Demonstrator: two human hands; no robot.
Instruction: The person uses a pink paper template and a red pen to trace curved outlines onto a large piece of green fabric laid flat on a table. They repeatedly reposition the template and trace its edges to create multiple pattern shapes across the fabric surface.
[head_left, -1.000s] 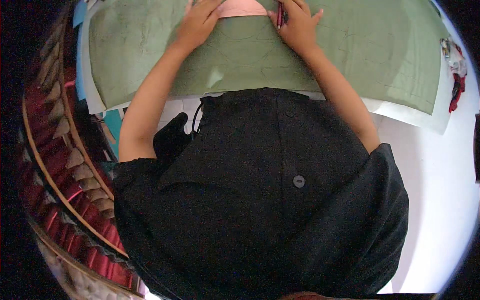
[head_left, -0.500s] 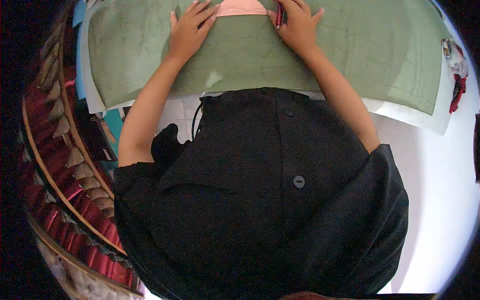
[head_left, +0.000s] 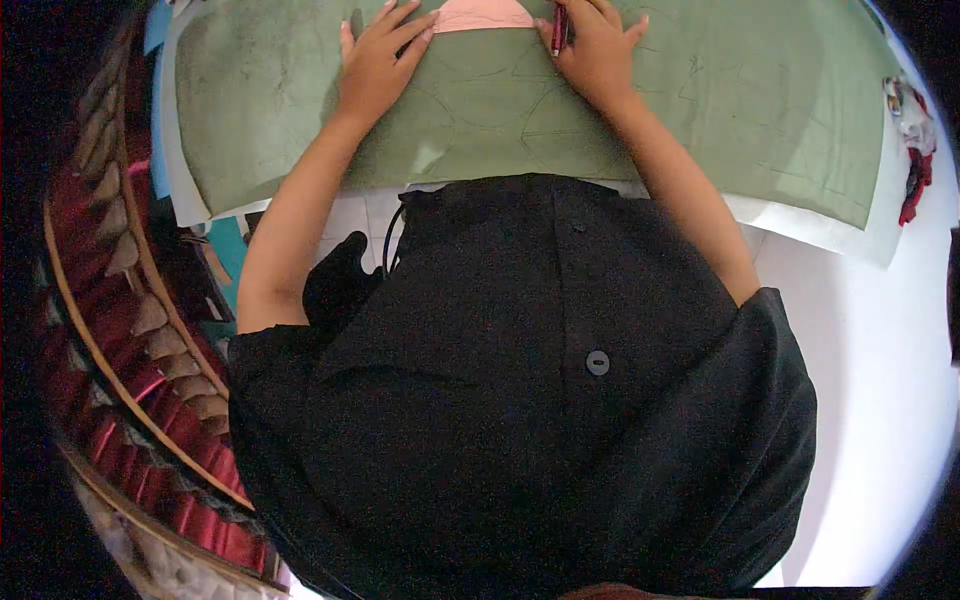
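Both your hands at the pink piece [head_left: 484, 14], pen [head_left: 559, 34] in the right

Head view, and here's you leaning over the green cloth [head_left: 480, 120], the pink piece lying on it at the top middle, its upper part cut off by the frame. Out at the far right sits a clear wrap [head_left: 912, 118] with red stuff [head_left: 913, 188] just below it; what the wrap holds is too small to tell.

To the fingers! Your left hand [head_left: 378, 68] is fanned open, palm down, thumb and forefinger at the piece's left corner. Your right hand [head_left: 600, 62] grips the dark red pen, thumb tip right by the opposite corner, little finger splayed outward; some of its fingertips run out of frame.

Now the edges: the piece's straight side faces you, between your hands. Line-marked cloth spreads well past both hands, left and right. Its near edge bows close to your black shirt [head_left: 540, 300], a white sheet [head_left: 800, 222] poking out beneath, and a blue strip [head_left: 160, 120] borders the left end.
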